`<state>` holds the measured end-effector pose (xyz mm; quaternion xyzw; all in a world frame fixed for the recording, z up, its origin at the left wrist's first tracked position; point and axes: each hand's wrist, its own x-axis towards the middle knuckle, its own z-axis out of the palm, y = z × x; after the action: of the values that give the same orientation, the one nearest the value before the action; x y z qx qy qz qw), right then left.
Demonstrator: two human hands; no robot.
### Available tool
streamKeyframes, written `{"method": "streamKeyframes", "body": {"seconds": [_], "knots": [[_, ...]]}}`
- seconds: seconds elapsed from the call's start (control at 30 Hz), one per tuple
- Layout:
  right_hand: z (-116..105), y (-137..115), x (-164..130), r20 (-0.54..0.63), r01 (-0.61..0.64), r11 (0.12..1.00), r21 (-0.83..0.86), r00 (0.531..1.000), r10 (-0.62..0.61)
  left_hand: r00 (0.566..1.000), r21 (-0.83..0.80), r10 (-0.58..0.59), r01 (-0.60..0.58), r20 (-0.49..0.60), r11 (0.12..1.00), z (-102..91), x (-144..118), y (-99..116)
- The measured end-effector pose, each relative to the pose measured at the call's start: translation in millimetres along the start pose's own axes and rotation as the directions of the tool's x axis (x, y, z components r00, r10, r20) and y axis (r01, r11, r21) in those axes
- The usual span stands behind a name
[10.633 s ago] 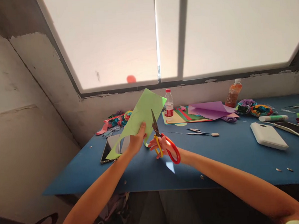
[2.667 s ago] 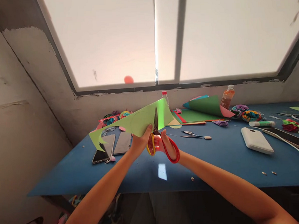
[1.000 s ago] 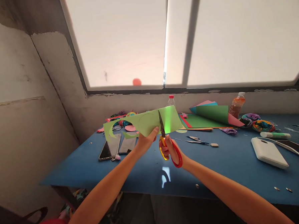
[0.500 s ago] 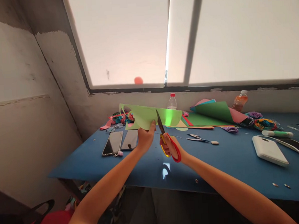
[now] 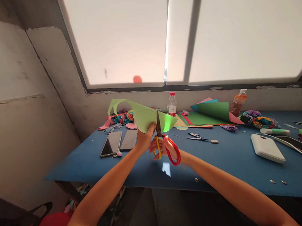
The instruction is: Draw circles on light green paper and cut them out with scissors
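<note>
A sheet of light green paper is held up above the table, with a curved strip hanging off its left end. My left hand pinches its lower edge, thumb on the near face. In my right hand is a pair of scissors with one red and one yellow handle loop, the loops spread apart. The dark blades point upward and cross the paper just right of my left thumb. Sunlight makes the paper's right part glow bright green.
Two phones and glasses lie left on the blue table. Behind stand a red-capped bottle and an orange drink bottle. Coloured paper sheets, tweezers, an eraser and a white power bank lie right.
The green paper has tilted, its left end rising and its right end dropping. The scissor handles have spread wider, and my right hand has shifted slightly left.
</note>
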<state>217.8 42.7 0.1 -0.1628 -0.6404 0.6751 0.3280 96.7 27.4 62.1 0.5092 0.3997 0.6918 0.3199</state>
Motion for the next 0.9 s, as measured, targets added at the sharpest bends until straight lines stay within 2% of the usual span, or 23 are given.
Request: {"method": "streamKeyframes", "body": {"seconds": [0.2,0.37,0.57,0.73,0.9], "knots": [[5.3,-2.7,-2.0,-0.073,0.033,0.996,-0.084,0.997,-0.039,1.000,0.011,-0.009,0.009,-0.004,1.000,-0.1,-0.7,-6.2],[10.0,-5.4,-3.3,-0.098,0.058,0.997,-0.045,0.993,-0.062,1.000,0.023,-0.006,0.006,0.013,1.000,1.0,-3.2,-8.0],[13.8,-1.7,-1.8,-0.134,0.062,0.998,0.020,0.989,-0.059,0.995,0.032,-0.082,0.080,0.052,0.996,2.6,-11.3,-11.5],[17.5,0.5,-1.6,-0.141,0.066,0.997,0.044,0.988,-0.059,0.995,0.066,-0.093,0.092,0.018,0.994,3.2,-13.5,-14.7],[20.3,-2.8,-3.4,-0.170,0.061,0.997,0.036,0.984,-0.054,0.993,0.047,-0.114,0.112,0.043,0.993,4.7,-13.3,-14.0]]}}
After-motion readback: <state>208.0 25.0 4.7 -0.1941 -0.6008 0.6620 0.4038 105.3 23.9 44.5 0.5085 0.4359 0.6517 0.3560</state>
